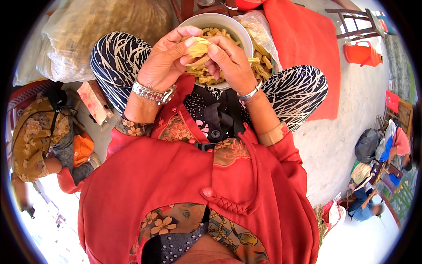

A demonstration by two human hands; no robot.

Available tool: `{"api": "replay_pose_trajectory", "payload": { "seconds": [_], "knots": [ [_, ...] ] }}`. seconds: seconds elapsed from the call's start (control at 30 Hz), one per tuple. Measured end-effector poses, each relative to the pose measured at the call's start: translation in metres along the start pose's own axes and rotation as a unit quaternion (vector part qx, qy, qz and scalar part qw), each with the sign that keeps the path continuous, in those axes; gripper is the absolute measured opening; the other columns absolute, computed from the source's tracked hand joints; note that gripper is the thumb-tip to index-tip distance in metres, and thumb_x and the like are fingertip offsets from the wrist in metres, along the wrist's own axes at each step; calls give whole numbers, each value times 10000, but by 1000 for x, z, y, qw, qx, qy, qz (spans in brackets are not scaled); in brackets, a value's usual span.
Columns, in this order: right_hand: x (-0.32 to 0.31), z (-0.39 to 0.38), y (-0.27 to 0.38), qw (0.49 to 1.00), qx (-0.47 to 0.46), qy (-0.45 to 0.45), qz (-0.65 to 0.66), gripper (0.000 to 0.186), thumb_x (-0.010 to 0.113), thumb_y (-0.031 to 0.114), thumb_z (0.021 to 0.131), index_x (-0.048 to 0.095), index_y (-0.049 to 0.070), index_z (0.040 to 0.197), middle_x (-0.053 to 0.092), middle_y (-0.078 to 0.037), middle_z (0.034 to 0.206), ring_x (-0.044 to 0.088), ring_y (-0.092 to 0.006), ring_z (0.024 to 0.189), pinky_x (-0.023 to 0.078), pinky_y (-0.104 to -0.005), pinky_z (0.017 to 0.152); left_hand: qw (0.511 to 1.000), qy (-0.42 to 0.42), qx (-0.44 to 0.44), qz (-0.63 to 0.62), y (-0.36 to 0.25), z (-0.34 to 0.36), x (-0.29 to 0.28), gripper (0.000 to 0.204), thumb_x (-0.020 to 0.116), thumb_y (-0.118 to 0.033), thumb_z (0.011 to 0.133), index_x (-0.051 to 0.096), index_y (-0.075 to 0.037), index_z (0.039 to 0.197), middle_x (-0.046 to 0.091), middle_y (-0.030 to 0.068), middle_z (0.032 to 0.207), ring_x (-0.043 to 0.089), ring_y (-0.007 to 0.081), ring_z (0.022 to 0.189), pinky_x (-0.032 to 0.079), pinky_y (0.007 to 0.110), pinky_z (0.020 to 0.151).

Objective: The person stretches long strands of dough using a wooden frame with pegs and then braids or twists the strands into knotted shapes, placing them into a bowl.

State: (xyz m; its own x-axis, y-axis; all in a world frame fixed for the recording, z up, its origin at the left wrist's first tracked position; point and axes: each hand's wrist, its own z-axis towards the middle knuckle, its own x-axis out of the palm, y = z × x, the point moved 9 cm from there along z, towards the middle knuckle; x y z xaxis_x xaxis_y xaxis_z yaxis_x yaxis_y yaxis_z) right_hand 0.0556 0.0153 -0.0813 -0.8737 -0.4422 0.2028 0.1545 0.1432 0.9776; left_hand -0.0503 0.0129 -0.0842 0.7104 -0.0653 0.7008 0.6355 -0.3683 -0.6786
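A folded yellow strip, perhaps a dried vegetable (200, 46), is held up between my two hands. My left hand (166, 57) pinches one side with thumb and fingers. My right hand (233, 61) closes on the other side, its thumb pressed on the piece. Right below them is a white bowl (243, 33), set between my knees and filled with similar yellow strips (206, 79). Against the bowl's right side, a clear plastic bag (257, 24) holds more strips (263, 61). My fingers hide part of the held piece and the bowl's contents.
A big bulging sack (96, 35) stands at the far left. Red cloth (307, 53) covers the floor on the right, with an orange-red container (362, 54) and a wooden chair (358, 22) beyond it. Other people sit at the left and far right; a small box (94, 102) is near my left knee.
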Motion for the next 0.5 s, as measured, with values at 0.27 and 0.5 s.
{"api": "replay_pose_trajectory", "payload": {
  "seconds": [0.27,0.5],
  "knots": [
    [-2,-9,-24,988,50,2,146,333,436,339,968,522,20,1011,440,12,632,423,-68,483,345,-189,420,887,73,165,426,-13,-14,34,332,558,-114,909,534,17,1213,543,71,1103,587,143,927,472,262,814],
    [-2,-9,-13,999,24,-30,14,318,452,328,965,495,17,1014,548,-28,741,460,-57,503,400,-190,440,938,-29,33,345,13,-9,8,359,480,-261,961,569,11,1178,627,77,923,607,139,814,490,255,753]
  ]
}}
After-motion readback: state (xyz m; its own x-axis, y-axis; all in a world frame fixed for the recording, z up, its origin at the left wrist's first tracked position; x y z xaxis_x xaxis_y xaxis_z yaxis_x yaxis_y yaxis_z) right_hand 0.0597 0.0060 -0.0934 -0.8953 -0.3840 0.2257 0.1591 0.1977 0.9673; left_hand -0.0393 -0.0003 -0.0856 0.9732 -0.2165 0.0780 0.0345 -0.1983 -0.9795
